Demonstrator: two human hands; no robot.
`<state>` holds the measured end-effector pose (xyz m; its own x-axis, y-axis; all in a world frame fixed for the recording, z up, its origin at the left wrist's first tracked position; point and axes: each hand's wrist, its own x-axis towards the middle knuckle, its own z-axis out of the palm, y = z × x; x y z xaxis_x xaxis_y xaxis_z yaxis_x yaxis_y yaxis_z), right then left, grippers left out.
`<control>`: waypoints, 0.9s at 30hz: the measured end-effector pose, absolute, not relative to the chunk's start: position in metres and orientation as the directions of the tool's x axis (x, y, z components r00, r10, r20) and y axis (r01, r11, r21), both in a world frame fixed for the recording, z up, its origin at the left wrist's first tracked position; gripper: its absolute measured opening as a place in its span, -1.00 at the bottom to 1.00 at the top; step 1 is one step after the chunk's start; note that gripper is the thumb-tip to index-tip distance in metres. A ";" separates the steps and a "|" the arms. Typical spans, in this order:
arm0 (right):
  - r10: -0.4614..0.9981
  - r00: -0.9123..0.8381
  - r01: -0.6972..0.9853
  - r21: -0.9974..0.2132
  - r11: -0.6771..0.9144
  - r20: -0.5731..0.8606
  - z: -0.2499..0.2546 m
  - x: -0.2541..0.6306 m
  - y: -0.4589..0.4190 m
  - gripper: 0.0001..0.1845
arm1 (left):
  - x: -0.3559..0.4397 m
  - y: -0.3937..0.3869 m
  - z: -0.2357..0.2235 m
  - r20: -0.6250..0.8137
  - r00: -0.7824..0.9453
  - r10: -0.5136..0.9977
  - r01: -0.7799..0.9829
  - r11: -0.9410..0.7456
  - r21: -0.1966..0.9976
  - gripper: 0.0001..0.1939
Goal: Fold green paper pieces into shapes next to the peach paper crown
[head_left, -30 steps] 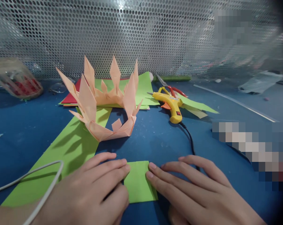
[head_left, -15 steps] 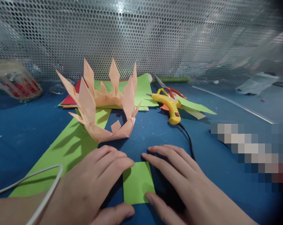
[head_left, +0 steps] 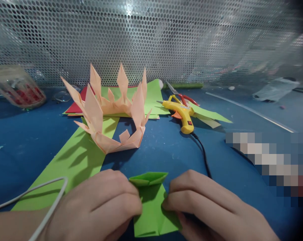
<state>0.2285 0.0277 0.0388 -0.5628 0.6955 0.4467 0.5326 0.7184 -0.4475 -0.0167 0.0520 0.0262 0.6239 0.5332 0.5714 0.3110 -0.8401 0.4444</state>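
Note:
A piece of folded green paper (head_left: 150,214) stands partly unfolded at the bottom middle, its upper flap raised and tilted toward the back. My left hand (head_left: 98,204) grips its left side with curled fingers. On its right side, my right hand (head_left: 206,207) pinches the paper, the thumb mostly hidden behind the fingers. Just beyond my hands sits a peach folded-paper crown (head_left: 111,144) with several tall points. Part of it rests over a long strip of green paper (head_left: 66,167).
A yellow glue gun (head_left: 184,115) lies right of the crown, its black cord running toward me, with red-handled scissors (head_left: 189,99) behind it. Coloured sheets (head_left: 154,97) lie at the back. A jar (head_left: 23,88) lies far left. A white cable (head_left: 58,197) crosses my left wrist.
The small green square lay flat between my spread hands; now it is opened out and lifted, with both hands' fingers closed on its sides. The crown and glue gun stay put.

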 end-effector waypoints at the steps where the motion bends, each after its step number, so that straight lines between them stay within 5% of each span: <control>1: 0.695 -0.555 0.540 -0.438 0.719 0.457 0.037 0.227 0.028 -0.71 | -0.016 0.053 0.025 0.566 0.644 0.514 0.308 -0.852 0.424 -0.74; 10: 0.716 -0.580 0.601 -0.390 0.698 0.389 0.028 0.223 0.030 -0.79 | -0.011 0.060 0.025 0.621 0.664 0.417 0.367 -0.905 0.215 -0.66; 20: 0.787 -0.494 0.610 -0.497 0.617 0.369 0.031 0.223 0.030 -0.66 | -0.017 0.058 0.024 0.538 0.663 0.521 0.425 -0.853 0.304 -0.66; 27: 0.831 -0.489 0.624 -0.559 0.547 0.267 0.034 0.222 0.032 -0.74 | -0.015 0.057 0.026 0.380 0.615 0.691 0.496 -0.714 0.494 -0.73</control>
